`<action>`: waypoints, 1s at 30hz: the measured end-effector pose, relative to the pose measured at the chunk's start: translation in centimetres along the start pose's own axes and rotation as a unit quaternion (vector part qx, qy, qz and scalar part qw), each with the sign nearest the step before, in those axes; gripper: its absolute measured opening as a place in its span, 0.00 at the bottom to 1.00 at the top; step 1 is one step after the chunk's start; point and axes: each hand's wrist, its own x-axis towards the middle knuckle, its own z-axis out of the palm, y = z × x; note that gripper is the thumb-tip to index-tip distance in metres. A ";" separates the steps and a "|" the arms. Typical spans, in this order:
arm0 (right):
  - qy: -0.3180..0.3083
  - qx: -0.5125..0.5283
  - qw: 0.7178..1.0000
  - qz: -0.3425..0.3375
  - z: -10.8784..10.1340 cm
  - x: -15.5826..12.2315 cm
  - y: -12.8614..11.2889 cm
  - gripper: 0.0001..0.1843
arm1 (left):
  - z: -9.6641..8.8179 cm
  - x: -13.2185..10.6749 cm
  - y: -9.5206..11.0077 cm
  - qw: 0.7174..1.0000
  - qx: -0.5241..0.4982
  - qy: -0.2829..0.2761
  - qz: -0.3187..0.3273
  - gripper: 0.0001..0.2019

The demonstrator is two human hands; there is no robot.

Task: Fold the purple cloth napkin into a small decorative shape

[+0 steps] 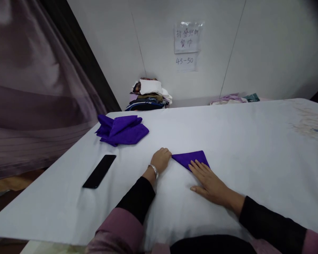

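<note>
A purple napkin, folded into a flat triangle, lies on the white-covered table in front of me. My left hand, with a silver bracelet at the wrist, is closed on the napkin's left corner. The fingertips at that corner are partly hidden. My right hand lies flat with fingers stretched out, its fingertips resting on the napkin's lower right part and thumb apart on the cloth. Farther back on the left, a loose heap of purple cloth sits crumpled.
A black phone lies left of my left hand on the white tablecloth. Behind the table's far edge are a stack of folded clothes and more fabric. A mauve curtain hangs at the left; handwritten paper signs are on the wall.
</note>
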 end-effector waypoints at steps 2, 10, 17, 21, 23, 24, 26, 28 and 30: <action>-0.002 -0.006 1.000 0.000 0.0 0.0 0.0 0.39 | 0.1 0.0 0.0 1.000 0.004 -0.002 -0.004 0.09; -0.003 -0.006 1.000 0.003 0.1 0.1 0.0 0.39 | -0.5 -0.6 0.0 0.999 -0.024 0.037 -0.031 0.13; -0.006 0.005 1.000 0.007 -0.4 0.4 -0.4 0.42 | 0.0 1.4 6.6 0.996 -0.064 0.038 0.048 0.18; -0.004 0.022 1.000 -0.004 -1.0 0.6 -0.7 0.41 | 1.7 2.9 8.1 0.994 -0.058 -0.083 0.034 0.26; 0.002 0.025 1.000 -0.009 -1.2 0.8 -0.9 0.41 | 2.5 3.4 7.9 0.992 -0.051 -0.117 0.016 0.29; 0.004 0.024 1.000 -0.010 -1.2 0.8 -0.9 0.41 | 2.8 3.5 7.7 0.991 -0.049 -0.122 0.012 0.30; 0.004 0.020 1.000 -0.008 -1.2 0.7 -0.9 0.42 | 3.2 3.6 7.5 0.992 -0.044 -0.120 0.008 0.31; 0.003 0.012 1.000 0.001 -1.0 0.2 -0.9 0.43 | 3.4 3.6 7.5 0.992 -0.039 -0.118 0.004 0.30; -0.002 0.002 1.000 0.011 -0.8 -0.7 -0.9 0.43 | 3.4 3.5 7.5 0.993 -0.035 -0.114 0.001 0.30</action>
